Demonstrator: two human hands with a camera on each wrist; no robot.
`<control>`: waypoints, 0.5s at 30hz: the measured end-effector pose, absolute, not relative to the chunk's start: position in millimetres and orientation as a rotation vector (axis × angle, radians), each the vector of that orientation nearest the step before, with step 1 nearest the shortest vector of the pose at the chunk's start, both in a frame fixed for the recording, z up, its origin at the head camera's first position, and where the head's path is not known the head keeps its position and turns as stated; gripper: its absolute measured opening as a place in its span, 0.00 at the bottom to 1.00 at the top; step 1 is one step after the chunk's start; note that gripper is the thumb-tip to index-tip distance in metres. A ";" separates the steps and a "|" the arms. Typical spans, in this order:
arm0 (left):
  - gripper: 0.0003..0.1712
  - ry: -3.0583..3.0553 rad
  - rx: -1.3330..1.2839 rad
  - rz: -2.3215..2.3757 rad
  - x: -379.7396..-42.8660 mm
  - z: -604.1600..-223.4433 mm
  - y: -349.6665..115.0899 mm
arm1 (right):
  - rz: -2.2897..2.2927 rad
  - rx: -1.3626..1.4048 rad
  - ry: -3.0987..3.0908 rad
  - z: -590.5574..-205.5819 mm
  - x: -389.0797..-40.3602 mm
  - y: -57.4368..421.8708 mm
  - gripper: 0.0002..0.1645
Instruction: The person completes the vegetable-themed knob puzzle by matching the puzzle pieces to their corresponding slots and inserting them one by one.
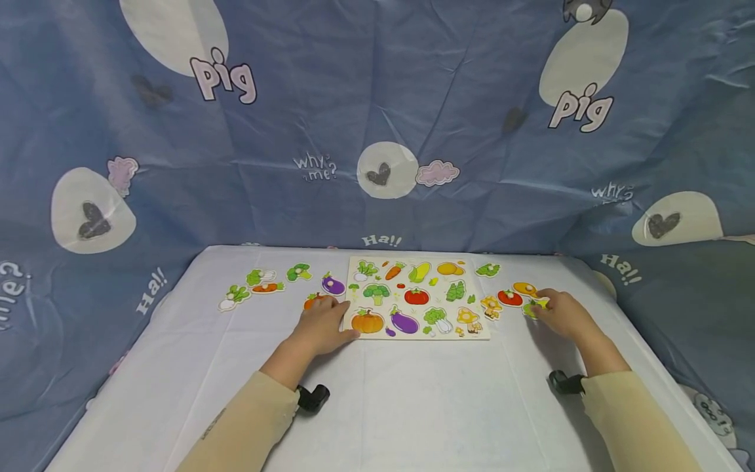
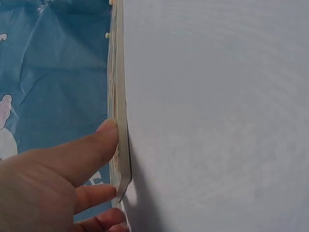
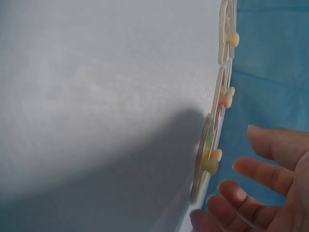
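A flat puzzle board printed with vegetables lies on the white table. My left hand rests at its near left corner, with thumb and fingers touching the edges. An orange pumpkin piece is partly hidden behind that hand. Over on the right, my right hand reaches down at a yellow-green corn piece. In the right wrist view, its fingers are spread and apart from the knobbed pieces. A tomato piece and an orange-brown piece lie beside the corn.
Left of the board lie a purple eggplant piece, a broccoli piece, a carrot piece and a radish piece. A mushroom piece and a green piece lie to its right. Blue printed cloth hangs behind the table.
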State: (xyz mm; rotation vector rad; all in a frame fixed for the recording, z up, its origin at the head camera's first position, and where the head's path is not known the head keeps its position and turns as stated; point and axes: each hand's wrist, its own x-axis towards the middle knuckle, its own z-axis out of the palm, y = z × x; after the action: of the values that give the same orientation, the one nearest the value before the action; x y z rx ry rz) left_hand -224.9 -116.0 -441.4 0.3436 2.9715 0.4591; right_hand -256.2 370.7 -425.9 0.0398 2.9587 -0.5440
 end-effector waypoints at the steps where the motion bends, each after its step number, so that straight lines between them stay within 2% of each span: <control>1: 0.43 2.972 0.342 0.457 -225.1 -441.4 -115.6 | -0.543 0.055 2.948 -426.2 -257.9 372.3 0.32; 5: 0.43 2.969 0.342 0.457 -225.7 -441.8 -115.0 | -0.553 0.127 2.907 -427.3 -262.2 376.9 0.29; 15: 0.44 2.974 0.348 0.446 -227.8 -446.6 -119.3 | -0.654 0.100 2.843 -431.4 -272.5 383.6 0.20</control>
State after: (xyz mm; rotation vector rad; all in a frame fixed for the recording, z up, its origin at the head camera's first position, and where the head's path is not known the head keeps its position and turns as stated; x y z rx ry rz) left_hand -227.8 -119.3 -446.6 0.3482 2.9737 0.4464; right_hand -272.5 383.6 -431.4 0.1004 2.8429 -0.6535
